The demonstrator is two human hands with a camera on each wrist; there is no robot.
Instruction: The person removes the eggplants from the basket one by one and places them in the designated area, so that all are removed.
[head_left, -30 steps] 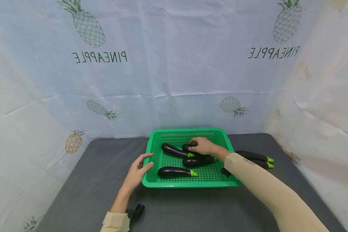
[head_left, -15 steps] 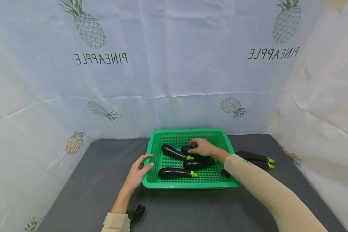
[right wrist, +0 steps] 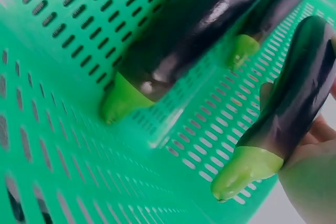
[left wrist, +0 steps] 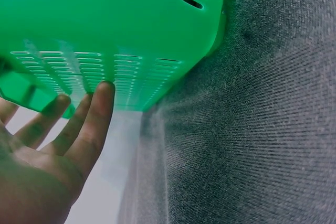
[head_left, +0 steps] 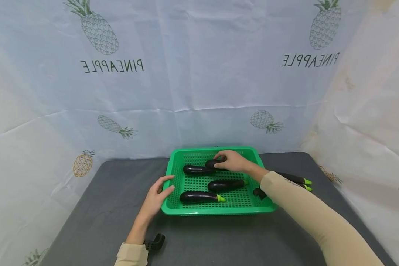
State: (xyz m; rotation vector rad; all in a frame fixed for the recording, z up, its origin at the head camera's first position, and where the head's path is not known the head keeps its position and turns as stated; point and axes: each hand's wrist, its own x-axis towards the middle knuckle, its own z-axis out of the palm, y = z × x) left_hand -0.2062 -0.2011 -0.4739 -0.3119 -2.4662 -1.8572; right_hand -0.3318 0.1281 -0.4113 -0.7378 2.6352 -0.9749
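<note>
A green plastic basket [head_left: 219,211] with slotted walls sits on the table. At its left side, my left hand [head_left: 154,199] touches it; in the left wrist view, straight fingers [left wrist: 97,116] reach the slotted outer wall. Over the basket's back part, my right hand [head_left: 233,162] grips a dark purple eggplant [head_left: 214,164]. The right wrist view shows this eggplant [right wrist: 296,98], its green stem end toward the camera. Other eggplants lie inside: one at the back left [head_left: 197,170], another in the middle [head_left: 225,185], and one at the front [head_left: 199,197].
More eggplants [head_left: 294,178] lie on the grey table [head_left: 199,240] right of the basket, partly hidden by the right sleeve. A pineapple-printed white sheet [head_left: 199,74] hangs behind and along both sides. A dark strap-like device sits at each wrist.
My right hand has lifted the gripped eggplant slightly, toward the back of the basket. The back-left eggplant has turned from slanted to nearly level. My left hand stays at the basket's left side.
</note>
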